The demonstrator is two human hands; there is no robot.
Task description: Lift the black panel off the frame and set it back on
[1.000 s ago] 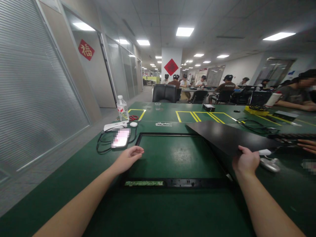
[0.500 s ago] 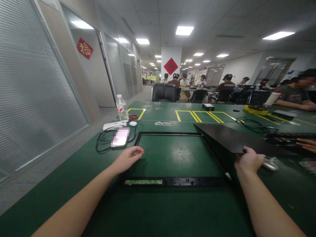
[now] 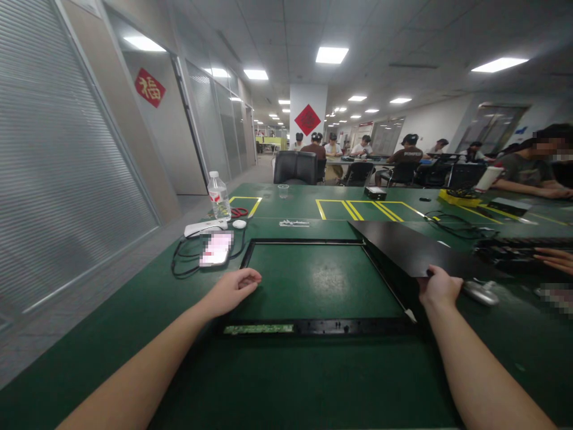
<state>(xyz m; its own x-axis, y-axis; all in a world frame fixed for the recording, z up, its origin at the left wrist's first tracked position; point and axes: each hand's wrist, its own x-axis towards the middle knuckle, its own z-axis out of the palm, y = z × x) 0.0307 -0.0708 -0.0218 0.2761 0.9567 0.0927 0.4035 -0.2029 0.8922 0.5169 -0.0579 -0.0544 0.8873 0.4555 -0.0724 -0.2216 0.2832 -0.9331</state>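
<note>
A black rectangular frame (image 3: 295, 242) lies flat on the green table (image 3: 286, 382), with a green circuit strip (image 3: 258, 329) along its near edge. My left hand (image 3: 233, 289) rests on the frame's left side, fingers loosely stretched out. My right hand (image 3: 439, 288) grips the near edge of a dark flat panel (image 3: 403, 248), which is tilted up along the frame's right side.
A phone (image 3: 215, 249), black cable (image 3: 181, 263), white device (image 3: 206, 227), water bottle (image 3: 218, 195) and red scissors (image 3: 240, 212) lie at the left. A silver object (image 3: 480, 292) and another person's hand (image 3: 553, 258) are at the right. Several seated people fill the background.
The dark panel in my right hand has dropped lower toward the table and shifted slightly left. My left hand has stayed on the frame.
</note>
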